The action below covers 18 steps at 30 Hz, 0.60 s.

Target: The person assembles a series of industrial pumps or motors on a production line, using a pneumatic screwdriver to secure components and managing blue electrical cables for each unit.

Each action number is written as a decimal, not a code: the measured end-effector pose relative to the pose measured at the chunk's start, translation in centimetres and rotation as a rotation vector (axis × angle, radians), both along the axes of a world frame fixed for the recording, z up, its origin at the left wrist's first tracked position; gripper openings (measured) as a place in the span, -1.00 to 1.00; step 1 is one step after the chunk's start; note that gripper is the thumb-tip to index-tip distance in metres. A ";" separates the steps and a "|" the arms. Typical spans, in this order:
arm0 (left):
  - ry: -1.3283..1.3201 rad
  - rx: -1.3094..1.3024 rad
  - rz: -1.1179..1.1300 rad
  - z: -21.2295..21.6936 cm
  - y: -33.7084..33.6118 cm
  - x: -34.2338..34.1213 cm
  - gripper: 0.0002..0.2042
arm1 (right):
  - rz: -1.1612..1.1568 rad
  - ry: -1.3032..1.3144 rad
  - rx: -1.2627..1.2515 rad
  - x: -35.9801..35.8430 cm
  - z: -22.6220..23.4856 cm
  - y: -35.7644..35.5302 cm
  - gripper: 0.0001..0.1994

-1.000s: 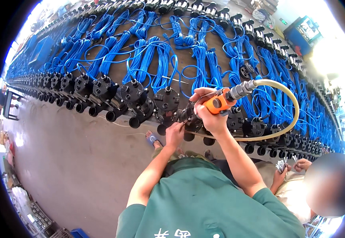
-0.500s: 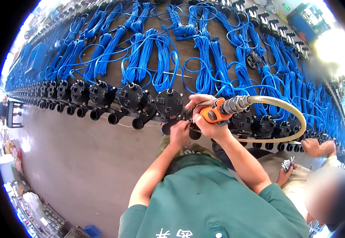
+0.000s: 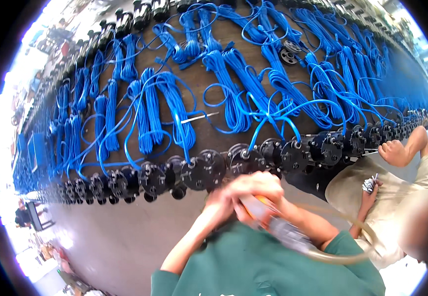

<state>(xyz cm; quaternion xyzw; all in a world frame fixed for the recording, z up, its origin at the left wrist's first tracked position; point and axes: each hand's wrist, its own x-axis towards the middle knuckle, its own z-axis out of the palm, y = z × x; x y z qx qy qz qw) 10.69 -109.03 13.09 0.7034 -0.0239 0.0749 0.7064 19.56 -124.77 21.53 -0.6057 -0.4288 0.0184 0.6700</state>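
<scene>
My right hand [image 3: 260, 188] is closed round an orange and grey air tool [image 3: 259, 209], blurred by motion, close in front of my green-clad chest. A pale hose [image 3: 339, 257] curves off the tool's end toward my right. My left hand [image 3: 220, 203] is right against the right one, its fingers too smeared to read. Just beyond both hands is the row of round black pump-like units; the nearest are one black unit [image 3: 203, 170] and its neighbour [image 3: 246, 159]. Each has a blue cable rising from its top.
Coiled blue cable bundles [image 3: 226, 91] lie across the brown bench [image 3: 194, 79], with a white rod [image 3: 200, 117] among them. At my right, a co-worker's hand [image 3: 395, 153] is at the row; their other hand [image 3: 370, 187] holds a bunch of thin pale rods.
The tool has swung down and back from the row toward my chest, its hose end now lower. My left hand has come up against the right. The view has turned.
</scene>
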 end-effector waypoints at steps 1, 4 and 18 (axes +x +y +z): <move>-0.081 0.053 -0.076 3.5 1.6 1.4 -0.75 | -0.052 0.061 0.075 -0.4 1.0 -1.0 -0.66; -0.218 0.436 -0.312 11.5 6.8 7.2 -0.75 | -0.203 0.119 0.266 -0.5 4.0 -3.3 -0.79; -0.352 0.647 -1.523 -11.1 -0.6 25.8 -0.68 | -0.842 0.238 0.278 0.0 2.0 -4.9 -0.79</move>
